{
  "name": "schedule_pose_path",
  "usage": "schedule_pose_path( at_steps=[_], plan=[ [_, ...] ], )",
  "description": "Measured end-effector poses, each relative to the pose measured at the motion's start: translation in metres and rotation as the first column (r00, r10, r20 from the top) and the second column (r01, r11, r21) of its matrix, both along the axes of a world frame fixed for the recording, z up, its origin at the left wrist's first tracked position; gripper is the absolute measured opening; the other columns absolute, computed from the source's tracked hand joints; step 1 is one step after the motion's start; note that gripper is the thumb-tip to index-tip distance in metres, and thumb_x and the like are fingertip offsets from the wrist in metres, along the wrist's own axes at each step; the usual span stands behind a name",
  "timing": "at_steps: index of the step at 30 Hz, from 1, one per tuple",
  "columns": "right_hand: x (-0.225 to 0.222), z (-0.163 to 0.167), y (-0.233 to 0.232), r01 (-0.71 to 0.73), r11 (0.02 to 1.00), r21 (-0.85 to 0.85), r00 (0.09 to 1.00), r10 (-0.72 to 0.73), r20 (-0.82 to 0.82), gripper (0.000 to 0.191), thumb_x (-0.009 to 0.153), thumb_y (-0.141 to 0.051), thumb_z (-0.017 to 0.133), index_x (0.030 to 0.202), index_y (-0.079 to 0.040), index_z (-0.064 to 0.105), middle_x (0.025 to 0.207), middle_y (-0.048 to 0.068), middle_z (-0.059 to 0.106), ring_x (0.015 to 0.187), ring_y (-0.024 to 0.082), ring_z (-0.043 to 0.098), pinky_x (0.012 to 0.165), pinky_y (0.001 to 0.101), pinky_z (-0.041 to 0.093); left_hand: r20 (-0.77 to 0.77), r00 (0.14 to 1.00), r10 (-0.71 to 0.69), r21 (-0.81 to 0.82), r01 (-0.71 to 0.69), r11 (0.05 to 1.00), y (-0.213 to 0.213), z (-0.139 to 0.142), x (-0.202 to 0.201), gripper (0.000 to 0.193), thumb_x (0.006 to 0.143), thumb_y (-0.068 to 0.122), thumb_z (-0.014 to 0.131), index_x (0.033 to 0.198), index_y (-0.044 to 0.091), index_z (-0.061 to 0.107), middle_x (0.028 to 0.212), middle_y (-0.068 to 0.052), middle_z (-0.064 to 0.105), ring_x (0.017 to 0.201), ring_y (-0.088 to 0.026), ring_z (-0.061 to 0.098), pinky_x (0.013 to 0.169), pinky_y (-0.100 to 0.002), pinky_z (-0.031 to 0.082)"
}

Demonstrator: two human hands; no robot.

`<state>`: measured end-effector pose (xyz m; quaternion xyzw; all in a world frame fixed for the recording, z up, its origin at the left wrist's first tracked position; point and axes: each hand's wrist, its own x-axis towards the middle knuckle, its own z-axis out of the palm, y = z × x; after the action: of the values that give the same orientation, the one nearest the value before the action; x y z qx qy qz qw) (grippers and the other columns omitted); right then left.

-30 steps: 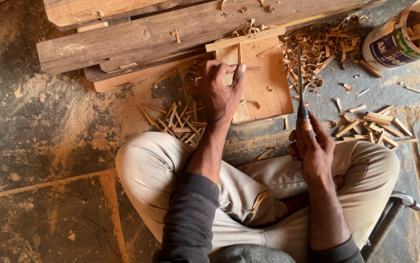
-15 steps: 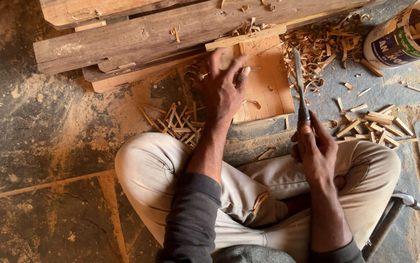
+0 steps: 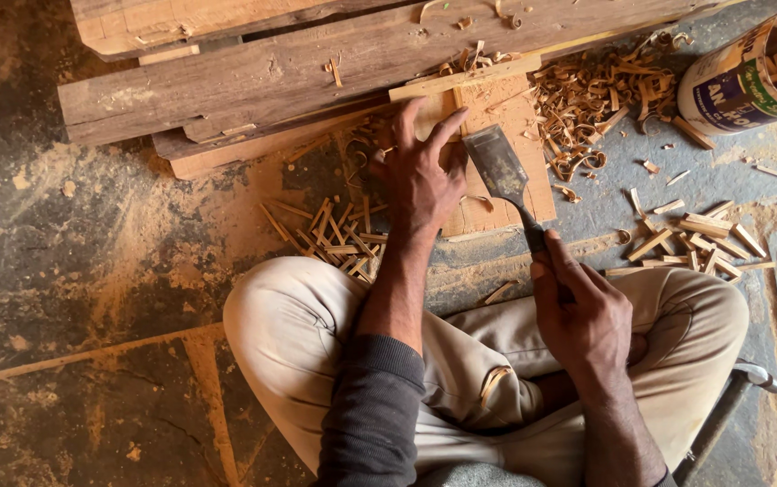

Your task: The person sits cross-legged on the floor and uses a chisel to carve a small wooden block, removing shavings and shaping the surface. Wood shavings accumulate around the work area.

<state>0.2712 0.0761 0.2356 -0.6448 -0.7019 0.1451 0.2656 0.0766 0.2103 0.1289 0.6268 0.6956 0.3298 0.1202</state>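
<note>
I sit cross-legged on the floor. My left hand (image 3: 425, 171) presses a small piece of wood against a flat wooden board (image 3: 506, 117) that lies in front of me. My right hand (image 3: 578, 311) grips the handle of a wide chisel (image 3: 501, 171), whose metal blade points up and left and rests right beside the fingers of my left hand. The small piece is mostly hidden under my left hand.
Rough timber beams (image 3: 262, 81) lie across the top. Thin wood splints (image 3: 325, 234) are scattered to the left of the board, curled shavings (image 3: 596, 99) and cut offcuts (image 3: 695, 239) to the right. A plastic tub (image 3: 749, 77) stands at the top right.
My right hand has swung the chisel from upright at the board's right edge leftward, so its blade now lies beside my left hand. My left hand shifted slightly on the piece.
</note>
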Motion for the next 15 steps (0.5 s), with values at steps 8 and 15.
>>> schedule_pose_path(
  at_steps=[8, 15],
  plan=[
    [-0.019, 0.018, 0.006, 0.016, 0.998, -0.067, 0.98, -0.002, 0.2, 0.04, 0.099, -0.027, 0.068, 0.138, -0.019, 0.07, 0.074, 0.011, 0.068, 0.059, 0.025, 0.067, 0.053, 0.0405, 0.052, -0.002, 1.0, 0.0, 0.016, 0.0, 1.0, 0.001, -0.004, -0.003, 0.065, 0.073, 0.021, 0.088, 0.131, 0.04, 0.065, 0.152, -0.006, 0.039, 0.139, -0.028, 0.045, 0.104, -0.067, 0.037],
    [-0.037, 0.029, 0.013, 0.027, 0.97, -0.241, 0.937, 0.059, 0.344, 0.044, 0.099, -0.03, 0.063, 0.141, -0.018, 0.063, 0.066, 0.013, 0.068, 0.046, 0.028, 0.065, 0.04, 0.0428, 0.05, 0.19, 0.982, -0.01, 0.266, -0.042, 0.963, 0.012, -0.01, 0.005, 0.028, 0.078, 0.009, 0.087, 0.096, 0.026, 0.075, 0.143, -0.006, 0.054, 0.137, -0.026, 0.052, 0.109, -0.049, 0.049]
  ],
)
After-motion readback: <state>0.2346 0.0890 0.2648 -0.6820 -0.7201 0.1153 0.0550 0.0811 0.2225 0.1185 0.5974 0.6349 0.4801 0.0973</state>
